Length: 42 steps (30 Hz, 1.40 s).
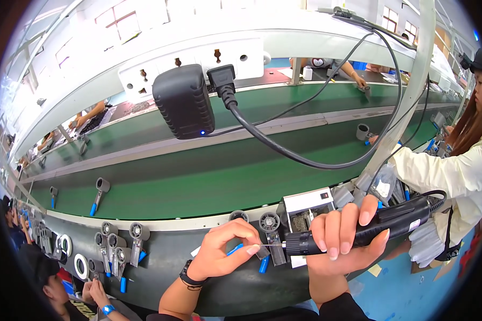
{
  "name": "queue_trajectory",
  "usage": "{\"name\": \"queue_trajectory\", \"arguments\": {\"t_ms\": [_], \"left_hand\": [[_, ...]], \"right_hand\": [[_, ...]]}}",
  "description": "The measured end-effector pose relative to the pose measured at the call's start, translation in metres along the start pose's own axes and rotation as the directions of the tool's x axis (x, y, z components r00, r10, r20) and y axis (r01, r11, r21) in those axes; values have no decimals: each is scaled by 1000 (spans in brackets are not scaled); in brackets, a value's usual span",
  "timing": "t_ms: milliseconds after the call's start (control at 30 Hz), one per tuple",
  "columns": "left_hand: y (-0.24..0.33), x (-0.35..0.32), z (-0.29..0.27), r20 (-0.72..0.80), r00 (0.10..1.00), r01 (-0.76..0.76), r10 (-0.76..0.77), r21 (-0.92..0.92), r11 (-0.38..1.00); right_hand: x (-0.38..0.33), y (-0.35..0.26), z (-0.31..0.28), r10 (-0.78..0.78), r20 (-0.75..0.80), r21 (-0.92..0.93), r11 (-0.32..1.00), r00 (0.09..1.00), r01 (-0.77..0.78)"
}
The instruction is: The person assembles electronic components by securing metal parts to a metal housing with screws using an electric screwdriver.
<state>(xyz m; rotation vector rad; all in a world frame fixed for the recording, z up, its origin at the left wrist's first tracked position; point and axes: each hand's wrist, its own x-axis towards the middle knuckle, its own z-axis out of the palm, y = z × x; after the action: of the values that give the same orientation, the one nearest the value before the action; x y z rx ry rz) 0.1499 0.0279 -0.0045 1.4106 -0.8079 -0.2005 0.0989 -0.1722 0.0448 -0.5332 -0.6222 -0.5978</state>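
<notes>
My right hand (343,235) is wrapped round a black electric screwdriver (388,222), held almost level with its thin bit (272,244) pointing left. At the end of that bit, the thumb and forefinger of my left hand (227,249) are pinched together; whether a screw is between them is too small to tell. Just behind the bit lie a grey round-headed fan part (269,221) with a clear handle section and a blue cylinder (264,264). A white box with loose screws (302,220) stands beyond the screwdriver, partly covered by my right hand.
Several grey fan units (139,231) and a white ring (81,266) lie left on the dark bench (171,267). Beyond runs a green conveyor belt (198,187). Overhead, a power strip carries a black adapter (183,101) and hanging cable (305,160). Co-workers sit on both sides.
</notes>
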Motion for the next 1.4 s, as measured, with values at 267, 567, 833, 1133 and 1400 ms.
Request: {"name": "queue_trajectory", "arguments": {"t_ms": [267, 567, 833, 1133, 1400], "left_hand": [[0, 1, 3, -29, 996, -83, 86, 86, 993], [-4, 1, 4, -36, 999, -34, 34, 12, 999], [-1, 1, 0, 164, 972, 219, -169, -373, 901], [-12, 2, 3, 79, 990, 139, -117, -386, 912], [-10, 1, 3, 11, 1000, 9, -7, -182, 983]], "right_hand": [[1, -4, -2, -11, 8, 19, 1000, 1000, 11], [3, -2, -5, -11, 17, -25, 1000, 1000, 12], [6, 0, -9, 32, 112, 38, 999, 993, -36], [6, 1, -7, 13, 83, -2, 1000, 996, -13], [5, 1, -9, -3, 79, 14, 1000, 997, 2]]}}
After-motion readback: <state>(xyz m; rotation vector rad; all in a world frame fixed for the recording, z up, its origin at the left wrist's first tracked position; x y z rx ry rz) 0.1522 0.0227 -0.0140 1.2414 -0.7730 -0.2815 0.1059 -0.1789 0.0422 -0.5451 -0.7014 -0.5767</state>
